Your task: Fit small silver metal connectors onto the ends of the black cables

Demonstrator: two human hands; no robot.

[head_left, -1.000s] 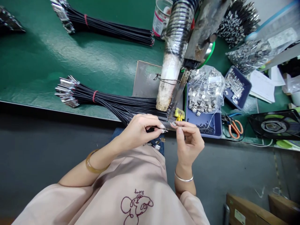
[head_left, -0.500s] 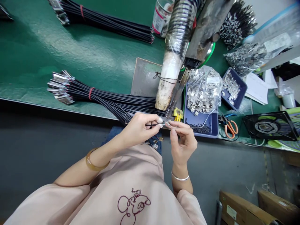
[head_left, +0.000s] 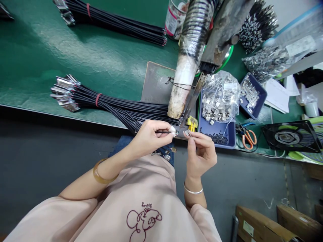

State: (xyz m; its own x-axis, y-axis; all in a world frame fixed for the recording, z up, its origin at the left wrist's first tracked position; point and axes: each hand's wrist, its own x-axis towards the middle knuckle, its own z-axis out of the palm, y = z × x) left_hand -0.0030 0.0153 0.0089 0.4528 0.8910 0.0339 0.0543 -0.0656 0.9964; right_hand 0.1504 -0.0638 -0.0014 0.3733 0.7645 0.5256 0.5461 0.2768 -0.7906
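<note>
My left hand [head_left: 152,136] pinches a thin black cable [head_left: 161,132] near its end, with something white over the fingertips. Bare wire tips poke out just past those fingers. To the right, my right hand [head_left: 200,151] is closed, holding a small silver metal connector [head_left: 187,133] between thumb and forefinger. A short gap separates the connector from the cable end. Right behind my left hand lies a bundle of black cables [head_left: 121,107], tied with a red band, metal connectors at its left end. More cable ends with connectors [head_left: 165,155] hang over my lap.
A ribbed duct with a white nozzle [head_left: 180,84] and a soldering tool [head_left: 195,95] reach down over a grey plate [head_left: 156,82]. At right are a blue tray [head_left: 230,134] with connectors, orange-handled pliers [head_left: 249,138] and a fan [head_left: 290,137]. Another cable bundle [head_left: 121,25] lies behind.
My right hand has moved a little to the right with the connector, widening the gap to the cable end. My left hand has stayed nearly in place.
</note>
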